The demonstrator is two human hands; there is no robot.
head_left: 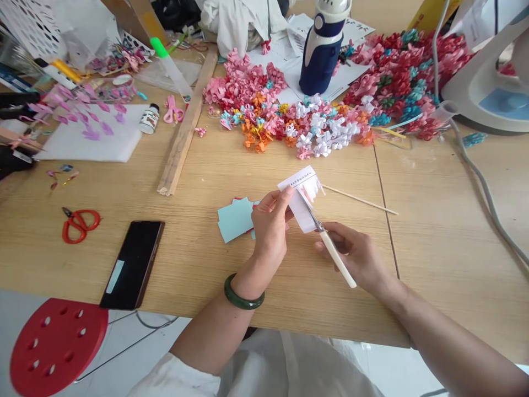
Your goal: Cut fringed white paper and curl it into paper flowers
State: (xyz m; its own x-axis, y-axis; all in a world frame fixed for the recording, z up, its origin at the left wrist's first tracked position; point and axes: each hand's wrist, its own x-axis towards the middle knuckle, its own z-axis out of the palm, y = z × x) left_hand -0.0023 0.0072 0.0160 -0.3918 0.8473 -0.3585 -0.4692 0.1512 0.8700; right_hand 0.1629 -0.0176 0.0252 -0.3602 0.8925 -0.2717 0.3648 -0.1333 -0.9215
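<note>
A small white paper [302, 214] with a printed line near its top and cut strips on its right side is pinched in my left hand [273, 223]. My right hand [356, 252] is closed on white-handled scissors [338, 259]; their blades lie against the paper, pointing up and left. Light blue cards [235, 219], with a bit of red beneath, lie on the table just left of my left hand. Behind the paper, a thin stick [359, 199] rests on the table. A dark green bangle sits on my left wrist.
Paper flowers [326, 129] are heaped at the back, beside a blue and white bottle [322, 52]. A wooden bar [185, 129], a phone [132, 264] and red-handled scissors [77, 225] lie to the left. A grey cable [481, 176] runs down the right side.
</note>
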